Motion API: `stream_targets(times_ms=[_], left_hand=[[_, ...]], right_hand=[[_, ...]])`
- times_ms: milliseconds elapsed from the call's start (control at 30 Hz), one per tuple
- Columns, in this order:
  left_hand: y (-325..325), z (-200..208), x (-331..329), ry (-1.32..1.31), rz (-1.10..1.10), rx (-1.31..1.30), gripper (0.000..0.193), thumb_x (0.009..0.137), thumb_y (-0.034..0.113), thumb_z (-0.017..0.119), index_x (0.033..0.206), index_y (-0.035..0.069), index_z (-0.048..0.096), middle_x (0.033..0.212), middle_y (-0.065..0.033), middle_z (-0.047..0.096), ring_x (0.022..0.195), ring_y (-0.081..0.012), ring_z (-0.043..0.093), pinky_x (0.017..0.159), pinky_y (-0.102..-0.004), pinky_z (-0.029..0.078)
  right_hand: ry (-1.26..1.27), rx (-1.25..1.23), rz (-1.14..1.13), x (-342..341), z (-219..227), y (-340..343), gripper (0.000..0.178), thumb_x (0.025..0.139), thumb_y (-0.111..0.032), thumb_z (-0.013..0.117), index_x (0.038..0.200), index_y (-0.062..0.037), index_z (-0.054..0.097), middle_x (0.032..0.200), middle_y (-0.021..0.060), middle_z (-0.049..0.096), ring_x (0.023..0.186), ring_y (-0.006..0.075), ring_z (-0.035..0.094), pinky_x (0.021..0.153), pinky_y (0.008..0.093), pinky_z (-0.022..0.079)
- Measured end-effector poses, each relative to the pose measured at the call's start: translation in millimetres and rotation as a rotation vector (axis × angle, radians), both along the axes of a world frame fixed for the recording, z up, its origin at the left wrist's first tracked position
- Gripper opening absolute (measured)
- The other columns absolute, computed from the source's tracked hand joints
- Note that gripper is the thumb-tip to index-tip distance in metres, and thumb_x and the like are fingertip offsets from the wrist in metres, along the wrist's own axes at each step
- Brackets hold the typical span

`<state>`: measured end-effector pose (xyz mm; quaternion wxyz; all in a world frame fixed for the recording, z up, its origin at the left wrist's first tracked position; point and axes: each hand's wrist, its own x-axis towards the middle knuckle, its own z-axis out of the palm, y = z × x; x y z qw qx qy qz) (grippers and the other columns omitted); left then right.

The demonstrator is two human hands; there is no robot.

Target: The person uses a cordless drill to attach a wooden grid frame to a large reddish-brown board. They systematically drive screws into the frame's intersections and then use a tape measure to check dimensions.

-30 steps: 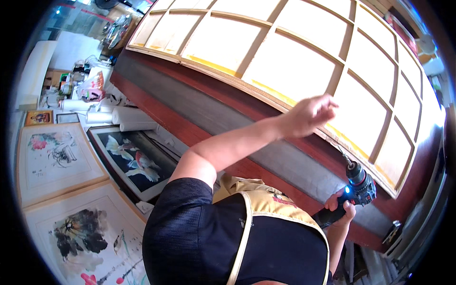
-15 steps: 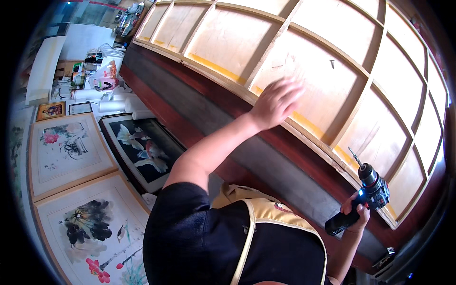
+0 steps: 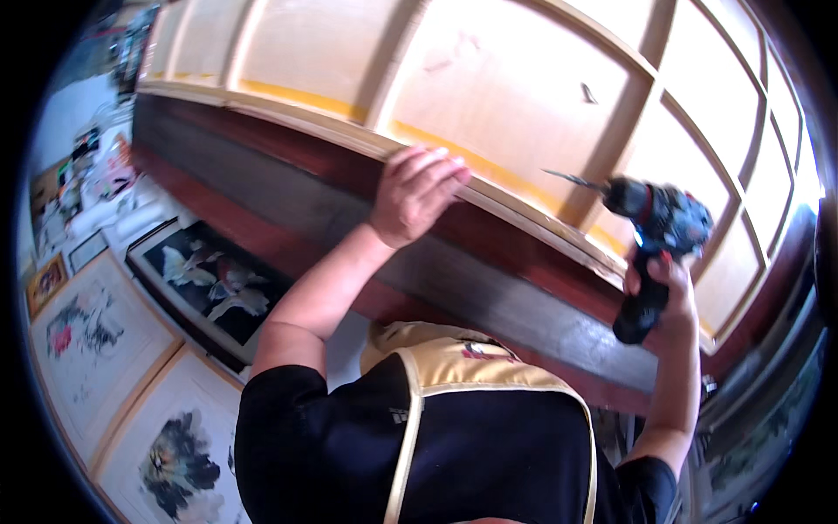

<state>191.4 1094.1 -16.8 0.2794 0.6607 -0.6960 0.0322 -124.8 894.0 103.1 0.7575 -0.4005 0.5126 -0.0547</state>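
Head view: the worktop [image 3: 541,301], dark red with a grey band, runs slantwise beneath everything. On it lies the gridded wooden panel [image 3: 515,113], its ribs facing up and its near edge toward the person; pushed from one side without a firm hold, it could slide or turn. Off to the left, a dark framed picture [image 3: 209,279] lies lower than the panel, apart from it, and a dropped tool could mark it only if it fell that way.

The power drill [image 3: 659,214] is over the panel's right part, grasped by its handle in the right hand [image 3: 672,284]. A slack wrist might let its heavy head tip and dent a rib. The left hand [image 3: 415,196] has its fingers bent over the near rail; whether it clamps the wood or merely rests there, I cannot tell.

The drill bit [image 3: 567,177] points leftward, toward the left hand's side, so a careless swing or early trigger pull could scratch the sheet or catch fingers. Smallest, a dark sliver [image 3: 588,93] on the sheet, apparently loose, could score the surface if dragged.
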Motion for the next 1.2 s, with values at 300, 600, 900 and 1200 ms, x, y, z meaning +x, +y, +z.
stream_targets(times_ms=[300, 600, 900, 1200], left_hand=[[-7.4, -1.7, 6.2, 0.047, -0.066, -0.002, 0.028, 0.076, 0.009, 0.073, 0.104, 0.01, 0.072, 0.112, -0.0007, 0.065, 0.105, -0.0198, 0.059, 0.096, -0.0396, 0.042], [-7.6, -6.2, 4.7, 0.065, -0.055, 0.005, 0.025, 0.077, 0.009, 0.076, 0.101, 0.011, 0.071, 0.11, -0.0017, 0.067, 0.105, -0.0191, 0.059, 0.095, -0.0396, 0.04], [-10.4, -9.0, 3.3, 0.059, -0.033, -0.003, 0.014, 0.079, 0.014, 0.073, 0.093, 0.012, 0.074, 0.105, -0.001, 0.068, 0.102, -0.0175, 0.06, 0.093, -0.0375, 0.039], [-8.5, -8.3, 6.7, 0.06, -0.079, 0.018, 0.019, 0.083, 0.014, 0.067, 0.1, 0.01, 0.074, 0.111, -0.0031, 0.067, 0.105, -0.0187, 0.059, 0.092, -0.038, 0.039]], right_hand=[[0.061, 0.149, 0.443, 70.6, -8.3, -70.6, 0.033, 0.074, -0.023, 0.072, 0.095, 0.0017, 0.067, 0.071, 0.0086, 0.065, 0.059, 0.0153, 0.061, 0.056, 0.0275, 0.052], [0.187, 0.218, 0.69, 117.6, -24.5, -114.0, 0.031, 0.074, -0.025, 0.072, 0.092, -0.0001, 0.066, 0.068, 0.0071, 0.064, 0.056, 0.0138, 0.062, 0.055, 0.0257, 0.053], [0.276, 0.235, 0.801, 135.1, -32.3, -123.0, 0.034, 0.073, -0.026, 0.073, 0.092, 0.0021, 0.068, 0.069, 0.0084, 0.065, 0.058, 0.0146, 0.064, 0.056, 0.0257, 0.054], [0.307, 0.276, 0.91, 149.0, -41.3, -132.3, 0.026, 0.071, -0.021, 0.071, 0.085, 0.0004, 0.066, 0.067, 0.0099, 0.066, 0.053, 0.0165, 0.063, 0.053, 0.0277, 0.054]])
